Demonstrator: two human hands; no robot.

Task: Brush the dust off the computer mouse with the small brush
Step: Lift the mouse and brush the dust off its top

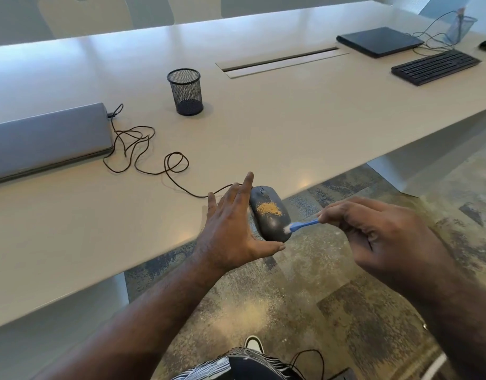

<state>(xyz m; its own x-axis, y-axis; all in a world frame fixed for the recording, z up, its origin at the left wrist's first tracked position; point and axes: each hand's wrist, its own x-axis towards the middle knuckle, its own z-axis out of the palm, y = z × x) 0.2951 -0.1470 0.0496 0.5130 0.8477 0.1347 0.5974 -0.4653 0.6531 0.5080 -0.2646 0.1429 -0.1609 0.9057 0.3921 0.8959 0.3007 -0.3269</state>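
Left hand [230, 226]: fingers spread wide and straight, thumb tip against the near end of the mouse [269, 213], fingers along its left side; steadying rather than gripping.
Right hand [373, 234]: fingers pinched closed on the blue handle of a small brush [302, 225], white bristles touching the mouse's near right flank.
Mouse: dark grey, at the front edge of the worktop [291, 127], a patch of tan dust [269, 209] on its back, untouched by the bristles.
Cable [143, 149]: dark, looping from the mouse to a closed grey laptop [44, 141] at the left.
Mesh pen cup [185, 91]: black, upright, farther back.
Keyboard [435, 67] and second closed laptop [378, 41]: far right, well apart.
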